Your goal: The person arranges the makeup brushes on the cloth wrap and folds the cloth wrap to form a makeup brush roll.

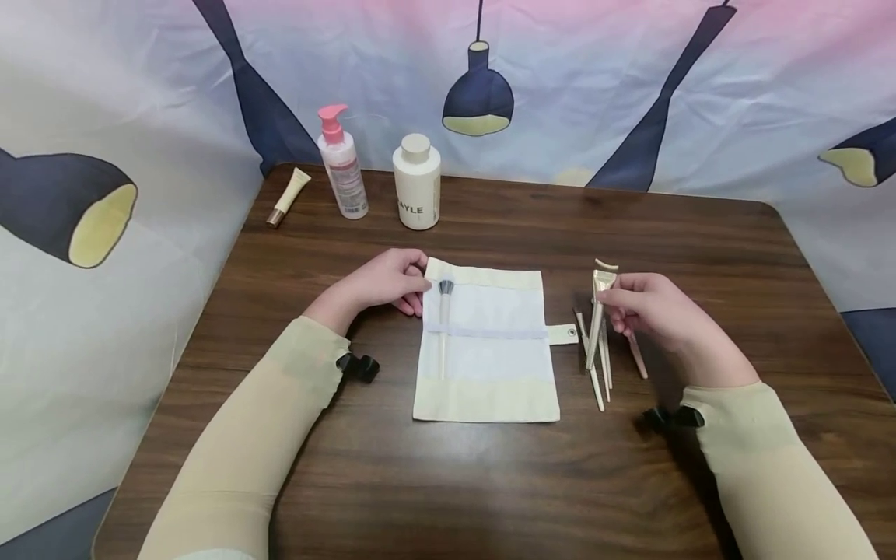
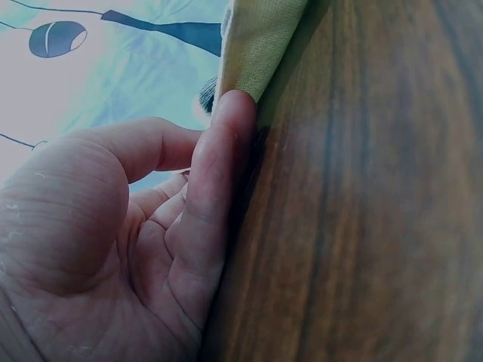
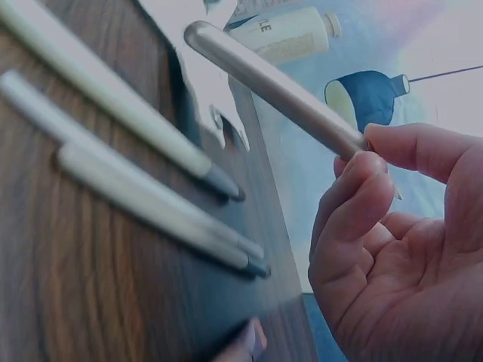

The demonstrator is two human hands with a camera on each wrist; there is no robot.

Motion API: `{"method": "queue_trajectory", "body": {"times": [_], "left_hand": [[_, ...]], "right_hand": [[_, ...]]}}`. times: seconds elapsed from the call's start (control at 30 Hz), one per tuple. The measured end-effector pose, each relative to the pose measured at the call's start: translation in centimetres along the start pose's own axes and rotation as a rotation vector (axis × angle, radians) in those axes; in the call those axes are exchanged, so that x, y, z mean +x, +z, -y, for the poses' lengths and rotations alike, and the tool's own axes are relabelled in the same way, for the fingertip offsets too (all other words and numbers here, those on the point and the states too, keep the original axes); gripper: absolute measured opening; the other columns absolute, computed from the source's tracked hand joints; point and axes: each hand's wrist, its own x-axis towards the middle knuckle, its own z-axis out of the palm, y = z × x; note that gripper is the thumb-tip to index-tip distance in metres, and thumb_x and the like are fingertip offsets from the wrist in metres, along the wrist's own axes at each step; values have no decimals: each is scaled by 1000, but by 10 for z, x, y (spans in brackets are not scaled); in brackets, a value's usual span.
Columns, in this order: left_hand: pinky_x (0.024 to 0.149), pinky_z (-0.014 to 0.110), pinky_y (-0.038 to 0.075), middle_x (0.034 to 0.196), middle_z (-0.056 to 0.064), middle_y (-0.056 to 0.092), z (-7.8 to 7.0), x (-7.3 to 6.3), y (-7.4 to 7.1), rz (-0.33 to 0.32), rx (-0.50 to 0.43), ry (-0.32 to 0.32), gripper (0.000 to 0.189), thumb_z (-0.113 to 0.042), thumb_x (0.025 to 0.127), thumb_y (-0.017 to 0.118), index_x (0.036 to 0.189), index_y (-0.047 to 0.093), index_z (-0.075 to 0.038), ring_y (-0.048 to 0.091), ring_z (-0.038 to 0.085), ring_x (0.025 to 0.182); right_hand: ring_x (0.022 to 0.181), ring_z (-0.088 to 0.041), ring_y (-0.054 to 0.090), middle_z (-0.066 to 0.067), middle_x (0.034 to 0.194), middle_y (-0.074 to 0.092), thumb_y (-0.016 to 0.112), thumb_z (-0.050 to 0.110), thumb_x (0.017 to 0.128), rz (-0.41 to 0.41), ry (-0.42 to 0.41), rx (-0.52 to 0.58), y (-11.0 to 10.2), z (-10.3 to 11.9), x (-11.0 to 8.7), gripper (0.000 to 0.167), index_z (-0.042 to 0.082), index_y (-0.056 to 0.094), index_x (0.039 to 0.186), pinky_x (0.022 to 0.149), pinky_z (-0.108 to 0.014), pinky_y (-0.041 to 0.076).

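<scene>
A cream fabric brush roll [image 1: 490, 400] lies spread on the wooden table with its snap strap [image 1: 562, 334] out to the right. One makeup brush [image 1: 444, 334] is tucked upright in its left side, dark bristles at the top. My left hand [image 1: 388, 281] pinches the roll's upper left edge between thumb and fingers; the fabric corner [image 2: 260, 49] rises by the fingertips in the left wrist view. My right hand [image 1: 654, 315] pinches another makeup brush [image 3: 279, 87] near its head, its pale metallic handle slanting down. Several loose brushes [image 1: 596, 389] lie beneath and beside this hand.
At the back left of the table stand a pump bottle [image 1: 346, 179] with a pink top and a white bottle [image 1: 417, 187]. A small cream tube [image 1: 288, 196] lies left of them. A printed cloth [image 1: 560, 85] hangs behind the table [image 1: 455, 498].
</scene>
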Motion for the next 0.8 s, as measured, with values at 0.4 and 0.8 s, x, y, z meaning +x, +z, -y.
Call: {"method": "queue_trajectory", "body": {"times": [0.4, 0.8], "left_hand": [[65, 37, 65, 86, 16, 72, -1, 2, 0, 2, -7, 6, 25, -10, 101, 59, 124, 52, -1, 73, 24, 68], [64, 37, 65, 85, 16, 72, 4, 1, 2, 2, -6, 0, 25, -10, 101, 59, 124, 52, -2, 73, 24, 68]], "right_hand": [[71, -14, 68, -5, 77, 68, 62, 11, 103, 59, -36, 228, 26, 20, 33, 15, 1, 65, 92, 66, -25, 60], [75, -16, 73, -7, 84, 72, 62, 9, 102, 75, 1, 285, 67, 29, 69, 14, -4, 61, 107, 74, -27, 64]]}}
